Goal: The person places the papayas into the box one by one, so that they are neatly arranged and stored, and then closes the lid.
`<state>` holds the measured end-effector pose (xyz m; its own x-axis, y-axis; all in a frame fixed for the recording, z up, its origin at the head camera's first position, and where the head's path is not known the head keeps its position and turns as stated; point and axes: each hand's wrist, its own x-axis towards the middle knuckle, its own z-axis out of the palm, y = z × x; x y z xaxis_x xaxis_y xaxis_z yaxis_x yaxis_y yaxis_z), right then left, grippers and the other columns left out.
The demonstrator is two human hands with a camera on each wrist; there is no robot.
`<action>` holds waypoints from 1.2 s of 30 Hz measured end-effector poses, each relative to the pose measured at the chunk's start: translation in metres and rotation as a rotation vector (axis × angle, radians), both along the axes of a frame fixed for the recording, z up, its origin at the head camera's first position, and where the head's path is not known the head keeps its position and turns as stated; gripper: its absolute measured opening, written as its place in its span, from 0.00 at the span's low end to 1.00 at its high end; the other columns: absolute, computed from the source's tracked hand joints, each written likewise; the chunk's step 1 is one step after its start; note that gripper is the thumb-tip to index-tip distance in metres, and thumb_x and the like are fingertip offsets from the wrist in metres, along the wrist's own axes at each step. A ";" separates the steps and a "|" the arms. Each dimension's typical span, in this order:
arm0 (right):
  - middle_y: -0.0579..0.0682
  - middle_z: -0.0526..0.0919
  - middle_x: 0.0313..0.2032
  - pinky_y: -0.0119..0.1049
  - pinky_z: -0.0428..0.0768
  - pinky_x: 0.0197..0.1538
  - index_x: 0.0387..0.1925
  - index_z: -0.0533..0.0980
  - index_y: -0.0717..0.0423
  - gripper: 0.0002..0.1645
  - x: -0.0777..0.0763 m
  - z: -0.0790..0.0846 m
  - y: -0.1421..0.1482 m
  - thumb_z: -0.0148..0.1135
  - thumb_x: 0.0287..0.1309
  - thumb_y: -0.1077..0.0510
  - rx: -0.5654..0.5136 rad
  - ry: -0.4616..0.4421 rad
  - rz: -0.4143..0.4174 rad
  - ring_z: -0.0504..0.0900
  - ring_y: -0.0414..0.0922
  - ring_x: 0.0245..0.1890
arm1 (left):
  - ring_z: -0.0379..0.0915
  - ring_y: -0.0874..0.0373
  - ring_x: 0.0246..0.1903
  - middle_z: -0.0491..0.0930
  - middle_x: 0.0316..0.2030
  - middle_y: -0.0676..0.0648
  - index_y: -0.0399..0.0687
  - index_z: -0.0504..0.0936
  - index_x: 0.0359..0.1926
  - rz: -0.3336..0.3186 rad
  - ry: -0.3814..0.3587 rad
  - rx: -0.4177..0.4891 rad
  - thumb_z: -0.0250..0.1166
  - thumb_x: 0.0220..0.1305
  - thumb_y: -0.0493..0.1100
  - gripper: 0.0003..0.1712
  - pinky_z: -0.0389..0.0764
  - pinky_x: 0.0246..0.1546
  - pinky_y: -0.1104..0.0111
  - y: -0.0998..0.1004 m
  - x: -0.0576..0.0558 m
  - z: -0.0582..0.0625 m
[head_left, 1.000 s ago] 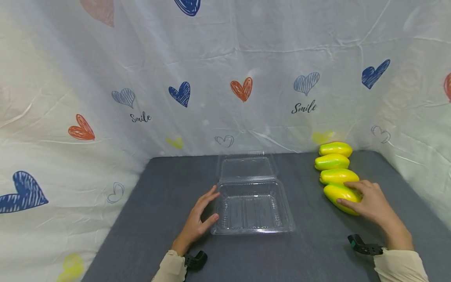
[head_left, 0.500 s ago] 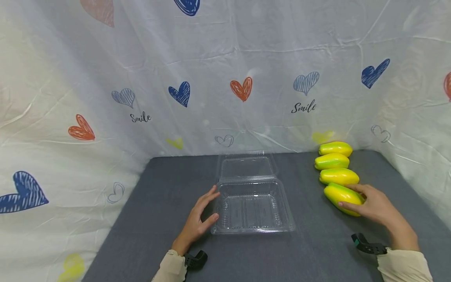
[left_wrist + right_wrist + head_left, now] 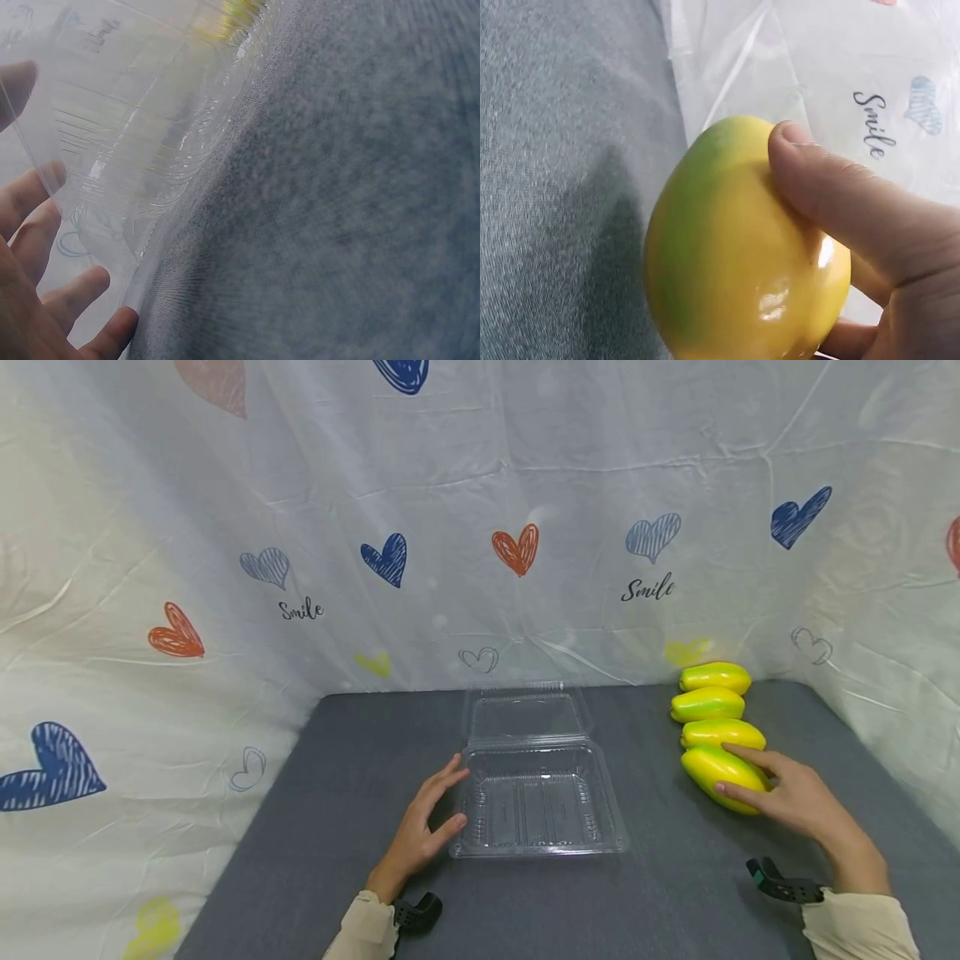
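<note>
On the right, my right hand [image 3: 810,802] grips the nearest yellow-green papaya [image 3: 716,774] between thumb and fingers. The right wrist view shows the thumb lying along the glossy side of this papaya [image 3: 727,247], with the other fingers mostly hidden behind it. My left hand [image 3: 420,827] lies at the left edge of a clear plastic clamshell box [image 3: 540,852], its fingers spread and relaxed. Close up in the left wrist view, the spread fingers [image 3: 75,296] are against the clear wall of the box [image 3: 135,142]. The box's lid [image 3: 528,717] lies folded back, away from me.
Beyond the gripped papaya, several more papayas [image 3: 722,734] lie in a column running to the table's back right. A dark grey cloth covers the table [image 3: 360,735]. White sheeting [image 3: 442,610] with printed hearts hangs behind it and at both sides.
The right hand and its papaya first shifted slightly right and toward me, then the papaya came slightly left and away. The left hand and the box have kept still.
</note>
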<state>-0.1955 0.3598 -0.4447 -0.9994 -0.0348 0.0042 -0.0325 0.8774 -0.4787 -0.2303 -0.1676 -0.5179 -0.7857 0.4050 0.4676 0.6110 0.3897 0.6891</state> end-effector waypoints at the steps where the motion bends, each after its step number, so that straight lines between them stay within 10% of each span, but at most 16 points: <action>1: 0.78 0.70 0.65 0.67 0.75 0.49 0.73 0.66 0.61 0.50 0.000 0.000 -0.001 0.66 0.61 0.33 -0.006 0.013 0.006 0.73 0.74 0.57 | 0.54 0.47 0.78 0.58 0.79 0.46 0.48 0.69 0.73 -0.001 -0.001 0.000 0.64 0.65 0.43 0.35 0.59 0.74 0.48 0.000 0.000 0.000; 11: 0.70 0.77 0.61 0.44 0.74 0.40 0.72 0.68 0.56 0.47 -0.001 0.006 -0.015 0.70 0.59 0.37 -0.042 0.132 0.029 0.79 0.59 0.47 | 0.53 0.47 0.78 0.56 0.79 0.44 0.51 0.69 0.74 0.000 -0.009 -0.010 0.64 0.65 0.43 0.36 0.59 0.71 0.39 0.001 0.000 0.002; 24: 0.62 0.81 0.57 0.39 0.69 0.39 0.69 0.74 0.54 0.42 -0.004 0.001 -0.044 0.77 0.54 0.46 -0.097 0.367 0.069 0.72 0.45 0.43 | 0.53 0.47 0.78 0.56 0.80 0.46 0.50 0.69 0.73 0.002 -0.015 -0.013 0.64 0.65 0.43 0.35 0.59 0.70 0.37 0.001 0.002 0.003; 36: 0.60 0.79 0.62 0.38 0.72 0.46 0.69 0.73 0.52 0.41 -0.007 -0.003 -0.067 0.76 0.56 0.48 -0.168 0.384 0.084 0.75 0.48 0.51 | 0.53 0.47 0.78 0.56 0.80 0.45 0.48 0.69 0.73 0.000 -0.010 -0.014 0.64 0.65 0.43 0.36 0.59 0.71 0.39 0.001 0.001 0.003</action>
<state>-0.2023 0.2925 -0.4481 -0.9178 -0.0828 0.3882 -0.3042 0.7750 -0.5540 -0.2290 -0.1667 -0.5151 -0.7901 0.4115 0.4544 0.6044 0.3991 0.6895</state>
